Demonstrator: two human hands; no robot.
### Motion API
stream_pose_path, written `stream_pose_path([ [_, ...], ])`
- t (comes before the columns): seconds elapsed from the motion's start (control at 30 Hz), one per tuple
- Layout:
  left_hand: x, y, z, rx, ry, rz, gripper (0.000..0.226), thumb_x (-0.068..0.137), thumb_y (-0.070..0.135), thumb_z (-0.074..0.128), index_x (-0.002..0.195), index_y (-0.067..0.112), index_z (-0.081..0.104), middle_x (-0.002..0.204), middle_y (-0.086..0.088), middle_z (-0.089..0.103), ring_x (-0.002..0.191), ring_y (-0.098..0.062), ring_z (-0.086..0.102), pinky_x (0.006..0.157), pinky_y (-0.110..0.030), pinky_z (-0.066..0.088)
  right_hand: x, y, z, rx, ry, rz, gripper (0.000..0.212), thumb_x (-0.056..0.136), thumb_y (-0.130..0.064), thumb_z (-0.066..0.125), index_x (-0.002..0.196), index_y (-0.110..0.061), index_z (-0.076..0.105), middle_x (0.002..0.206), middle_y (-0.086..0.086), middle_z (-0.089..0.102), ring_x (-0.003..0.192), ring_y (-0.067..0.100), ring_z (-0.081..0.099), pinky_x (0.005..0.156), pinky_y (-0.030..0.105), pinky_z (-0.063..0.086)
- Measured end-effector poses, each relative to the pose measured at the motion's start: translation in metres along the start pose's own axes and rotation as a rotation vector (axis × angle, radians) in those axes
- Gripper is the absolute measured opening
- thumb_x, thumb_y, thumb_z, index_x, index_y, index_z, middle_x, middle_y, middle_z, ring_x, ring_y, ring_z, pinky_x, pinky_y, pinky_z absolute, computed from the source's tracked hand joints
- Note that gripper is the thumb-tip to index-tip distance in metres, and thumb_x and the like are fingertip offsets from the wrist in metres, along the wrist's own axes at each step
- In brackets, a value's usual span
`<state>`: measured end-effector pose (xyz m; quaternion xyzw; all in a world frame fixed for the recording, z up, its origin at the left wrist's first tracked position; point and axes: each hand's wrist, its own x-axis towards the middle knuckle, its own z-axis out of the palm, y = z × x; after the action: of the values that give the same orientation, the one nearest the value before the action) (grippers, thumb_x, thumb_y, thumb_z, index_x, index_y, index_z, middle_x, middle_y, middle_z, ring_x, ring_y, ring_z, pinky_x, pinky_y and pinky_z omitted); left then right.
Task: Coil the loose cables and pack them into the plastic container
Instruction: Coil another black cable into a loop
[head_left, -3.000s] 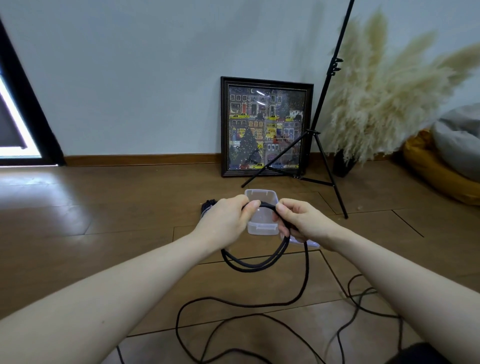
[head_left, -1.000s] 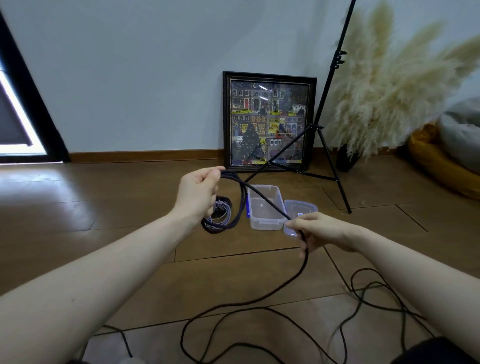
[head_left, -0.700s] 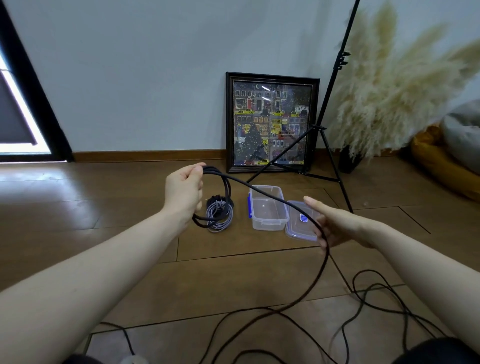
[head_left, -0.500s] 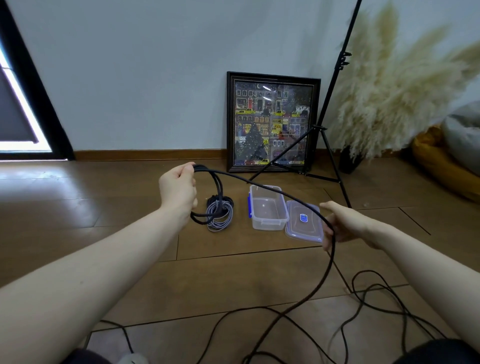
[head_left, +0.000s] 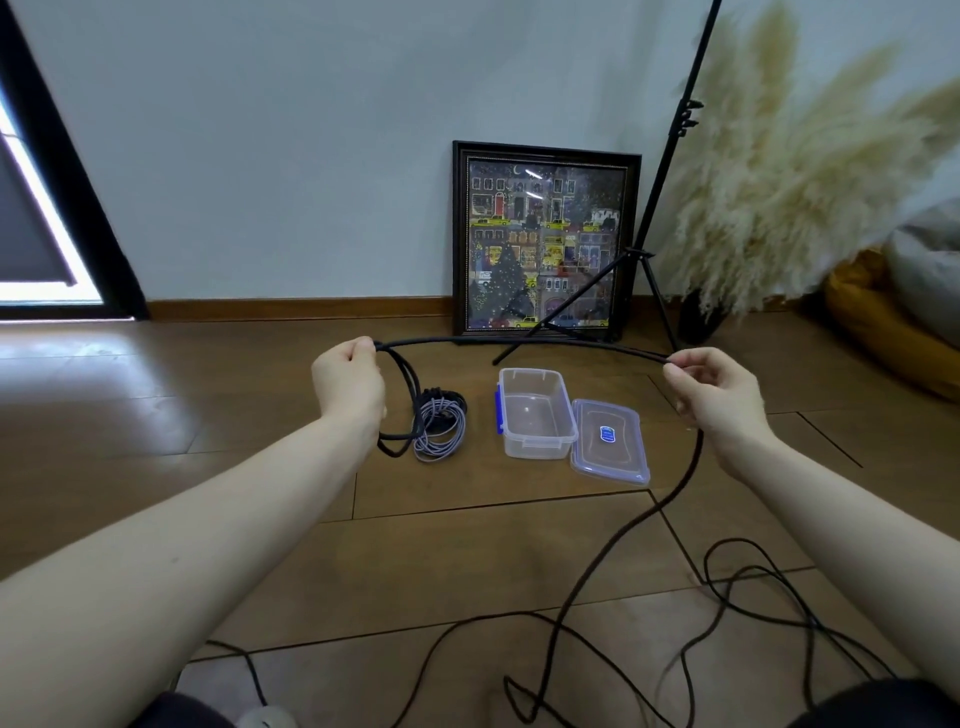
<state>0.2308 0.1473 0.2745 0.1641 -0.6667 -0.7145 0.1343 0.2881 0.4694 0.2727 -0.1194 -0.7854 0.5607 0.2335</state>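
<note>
Your left hand (head_left: 349, 387) grips the black cable (head_left: 519, 341), loops hanging below it. Your right hand (head_left: 714, 400) pinches the same cable, stretched between both hands.

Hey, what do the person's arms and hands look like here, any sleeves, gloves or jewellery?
Both arms are bare from the bottom edge of the picture to the fingertips, with no sleeve showing. The left hand and the right hand wear no gloves, and no rings, watch or bracelet show on either hand or wrist. Fingernails look short and unpainted.
</note>
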Motion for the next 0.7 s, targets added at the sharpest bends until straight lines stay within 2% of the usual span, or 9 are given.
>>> stream_pose_path([
  [0.1,-0.001,0.000,0.001,-0.008,-0.053,-0.022,0.022,0.105,0.017,0.042,0.110,0.017,0.064,0.065,-0.001,0.038,0.048,-0.013,0.025,0.035,-0.018,0.022,-0.003,-0.004,0.002,-0.190,-0.037,-0.129,0.008,0.088,-0.014,0.071,0.083,-0.020,0.069,0.075,0.001,0.059,0.065,0.012,0.050,0.057,0.021,0.040],
  [0.17,-0.004,-0.001,0.001,-0.011,-0.111,-0.042,0.024,0.104,0.017,0.045,0.120,0.014,0.063,0.062,0.001,0.037,0.043,-0.010,0.025,0.034,-0.017,0.022,-0.005,-0.007,0.004,-0.366,-0.062,-0.193,0.009,0.087,-0.014,0.072,0.082,-0.021,0.070,0.081,0.000,0.062,0.074,0.012,0.054,0.065,0.025,0.042],
  [0.27,-0.010,0.000,0.002,0.027,-0.218,-0.057,0.023,0.104,0.019,0.047,0.122,0.015,0.061,0.061,0.002,0.037,0.040,-0.007,0.025,0.035,-0.017,0.021,-0.009,-0.014,0.007,-0.725,-0.095,-0.269,0.008,0.088,-0.015,0.070,0.084,-0.022,0.072,0.089,-0.002,0.058,0.084,0.017,0.057,0.068,0.031,0.043],
  [0.37,-0.019,0.003,0.005,0.006,-0.351,-0.065,0.015,0.105,0.019,0.047,0.112,0.015,0.060,0.060,0.001,0.035,0.037,-0.006,0.023,0.035,-0.017,0.019,-0.013,-0.021,0.013,-0.906,-0.172,-0.312,0.009,0.089,-0.016,0.068,0.084,-0.022,0.073,0.090,-0.002,0.055,0.084,0.020,0.058,0.062,0.029,0.037],
  [0.47,-0.029,0.005,0.010,-0.035,-0.452,-0.068,0.015,0.105,0.015,0.047,0.098,0.013,0.061,0.060,0.000,0.035,0.036,-0.005,0.024,0.036,-0.016,0.018,-0.019,-0.026,0.021,-0.954,-0.255,-0.326,0.006,0.088,-0.023,0.070,0.086,-0.027,0.074,0.089,-0.006,0.052,0.083,0.016,0.055,0.058,0.026,0.034],
  [0.57,-0.038,0.006,0.015,-0.035,-0.492,-0.053,0.013,0.104,0.014,0.048,0.107,0.018,0.061,0.061,0.000,0.038,0.040,-0.008,0.027,0.036,-0.017,0.021,-0.023,-0.033,0.027,-0.906,-0.362,-0.350,0.007,0.086,-0.023,0.072,0.085,-0.029,0.075,0.085,-0.009,0.050,0.081,0.012,0.052,0.056,0.022,0.033],
  [0.6,-0.039,0.007,0.016,-0.042,-0.497,-0.052,0.014,0.104,0.013,0.048,0.109,0.018,0.060,0.061,0.000,0.039,0.041,-0.008,0.029,0.036,-0.018,0.023,-0.024,-0.036,0.029,-0.883,-0.402,-0.368,0.008,0.086,-0.021,0.072,0.085,-0.028,0.075,0.085,-0.010,0.049,0.082,0.013,0.053,0.059,0.024,0.036],
  [0.7,-0.043,0.007,0.018,-0.048,-0.519,-0.038,0.021,0.104,0.010,0.048,0.088,0.019,0.058,0.061,-0.002,0.040,0.041,-0.010,0.035,0.037,-0.018,0.025,-0.028,-0.042,0.034,-0.780,-0.558,-0.412,0.019,0.091,-0.010,0.065,0.090,-0.025,0.076,0.086,-0.013,0.050,0.088,0.015,0.055,0.077,0.031,0.048],
])
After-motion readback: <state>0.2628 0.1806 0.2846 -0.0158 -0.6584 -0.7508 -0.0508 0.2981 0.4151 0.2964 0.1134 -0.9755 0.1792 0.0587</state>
